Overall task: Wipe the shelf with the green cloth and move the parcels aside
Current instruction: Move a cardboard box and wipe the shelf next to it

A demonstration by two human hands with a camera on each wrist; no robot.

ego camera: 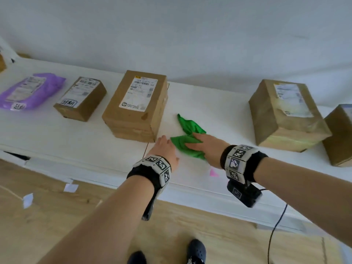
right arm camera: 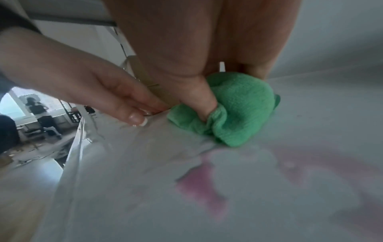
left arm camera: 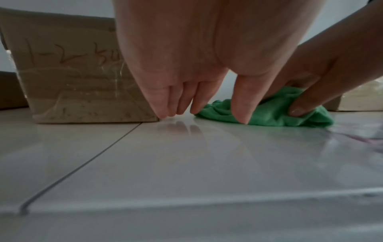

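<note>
A crumpled green cloth [ego camera: 187,135] lies on the white shelf [ego camera: 57,134] between two brown parcels. My right hand [ego camera: 198,142] lies on top of it and grips it, the thumb [right arm camera: 204,104] dug into a fold of the cloth [right arm camera: 238,104]. My left hand [ego camera: 162,142] stands just left of the cloth, fingers straight, tips touching the shelf at the front right corner of the large brown parcel [ego camera: 135,105]. In the left wrist view that parcel [left arm camera: 78,81] sits left of my fingers [left arm camera: 165,104], with the cloth [left arm camera: 269,113] to their right.
A smaller brown box [ego camera: 81,98] and a purple mailer bag [ego camera: 28,90] lie further left. Two brown parcels [ego camera: 285,115] [ego camera: 341,134] stand on the right. A pink mark [ego camera: 214,173] shows near the shelf's front edge. A black cable [ego camera: 274,229] hangs over the wooden floor.
</note>
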